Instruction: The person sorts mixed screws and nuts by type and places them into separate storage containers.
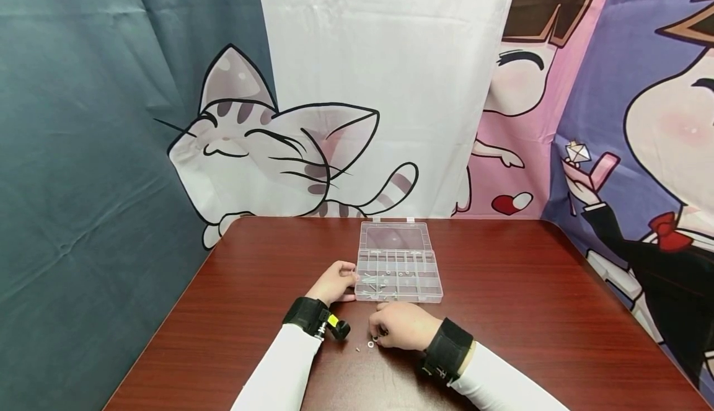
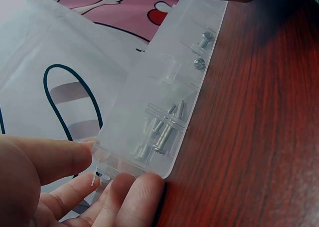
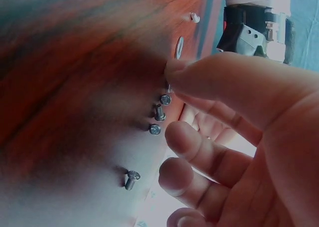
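Note:
A clear plastic compartment box (image 1: 398, 278) lies on the table with its lid (image 1: 395, 237) folded back. My left hand (image 1: 334, 284) grips the box's left side; in the left wrist view the thumb and fingers are around its corner. Long screws (image 2: 167, 129) and shorter ones (image 2: 200, 64) show through the wall. My right hand (image 1: 404, 326) is low over the table before the box. Its thumb and forefinger pinch a small screw (image 3: 168, 88), mostly hidden. Beside the fingertips lie a flat washer (image 3: 179, 47) and several short screws (image 3: 159, 112).
Another short screw (image 3: 132, 180) lies apart, under the curled fingers. A tiny metal piece (image 1: 358, 349) sits left of the washer. The red-brown wooden table (image 1: 251, 274) ends at printed curtains (image 1: 390, 57). Each wrist carries a black strap (image 1: 448, 349) with a camera.

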The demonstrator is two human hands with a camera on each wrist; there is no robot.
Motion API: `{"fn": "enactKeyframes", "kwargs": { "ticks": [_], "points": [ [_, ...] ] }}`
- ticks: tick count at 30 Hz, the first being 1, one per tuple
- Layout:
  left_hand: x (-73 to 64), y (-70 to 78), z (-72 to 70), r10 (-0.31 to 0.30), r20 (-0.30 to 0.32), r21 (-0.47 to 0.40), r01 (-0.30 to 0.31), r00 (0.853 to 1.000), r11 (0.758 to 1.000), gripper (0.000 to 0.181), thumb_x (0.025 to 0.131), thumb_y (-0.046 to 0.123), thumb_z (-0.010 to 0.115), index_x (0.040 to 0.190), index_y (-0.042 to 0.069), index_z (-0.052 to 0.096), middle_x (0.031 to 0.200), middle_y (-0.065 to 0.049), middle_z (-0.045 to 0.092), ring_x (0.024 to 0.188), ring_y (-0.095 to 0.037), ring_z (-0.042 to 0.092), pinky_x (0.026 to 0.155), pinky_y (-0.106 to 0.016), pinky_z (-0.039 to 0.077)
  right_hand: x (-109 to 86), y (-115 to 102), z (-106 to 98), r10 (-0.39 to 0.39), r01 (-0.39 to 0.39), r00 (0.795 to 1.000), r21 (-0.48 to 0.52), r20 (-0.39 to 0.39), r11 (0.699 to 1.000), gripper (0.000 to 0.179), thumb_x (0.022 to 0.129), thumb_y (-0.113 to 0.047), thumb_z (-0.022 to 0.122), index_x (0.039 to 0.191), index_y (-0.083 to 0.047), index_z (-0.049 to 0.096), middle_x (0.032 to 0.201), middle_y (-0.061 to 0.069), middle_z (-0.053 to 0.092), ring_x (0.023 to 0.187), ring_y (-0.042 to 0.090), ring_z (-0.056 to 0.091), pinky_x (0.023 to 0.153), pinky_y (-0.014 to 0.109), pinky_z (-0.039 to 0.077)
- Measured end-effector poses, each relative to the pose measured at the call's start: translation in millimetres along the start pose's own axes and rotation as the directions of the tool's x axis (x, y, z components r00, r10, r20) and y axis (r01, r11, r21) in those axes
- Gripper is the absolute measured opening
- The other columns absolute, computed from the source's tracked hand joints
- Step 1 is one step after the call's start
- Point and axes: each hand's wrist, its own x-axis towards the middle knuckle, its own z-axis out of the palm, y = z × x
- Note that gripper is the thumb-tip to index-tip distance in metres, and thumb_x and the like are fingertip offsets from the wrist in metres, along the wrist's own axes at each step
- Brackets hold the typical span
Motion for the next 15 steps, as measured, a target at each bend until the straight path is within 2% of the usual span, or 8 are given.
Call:
{"fn": "enactKeyframes", "kwargs": {
  "ticks": [4, 9, 15],
  "points": [
    [-6.5, 8.2, 0.5, 0.005, 0.015, -0.007, -0.004, 1.0, 1.0, 0.042, 0.091, 0.007, 0.053, 0.128, -0.006, 0.038, 0.115, -0.023, 0.052, 0.099, -0.032, 0.058, 0.069, -0.04, 0.056, 0.3, 0, 0, 0.011, -0.011, 1.0, 0.004, 0.006, 1.0, 0.011, 0.074, -0.024, 0.073, 0.073, -0.025, 0.062, 0.075, -0.013, 0.055, 0.065, -0.003, 0.044, 0.055, 0.011, 0.036],
    [9.6, -10.4, -1.2, -0.006, 0.002, -0.011, 0.006, 1.0, 1.0, 0.042, 0.091, 0.01, 0.055, 0.128, -0.002, 0.04, 0.114, -0.019, 0.053, 0.096, -0.026, 0.06, 0.066, -0.037, 0.057, 1.2, 2, 3, 0.019, -0.019, 1.0, 0.023, 0.011, 1.0, 0.01, 0.075, -0.024, 0.072, 0.075, -0.024, 0.062, 0.075, -0.012, 0.055, 0.064, -0.003, 0.044, 0.055, 0.012, 0.036],
    [10.8, -12.7, -0.6, -0.01, -0.008, -0.004, 0.01, 1.0, 1.0, 0.042, 0.09, 0.011, 0.056, 0.128, -0.001, 0.04, 0.114, -0.018, 0.054, 0.092, -0.022, 0.06, 0.064, -0.035, 0.057, 1.9, 3, 4, 0.037, -0.038, 0.999, 0.034, 0.023, 0.999, 0.009, 0.077, -0.025, 0.071, 0.076, -0.024, 0.062, 0.073, -0.012, 0.053, 0.063, -0.003, 0.043, 0.054, 0.012, 0.035]
  ]
}}
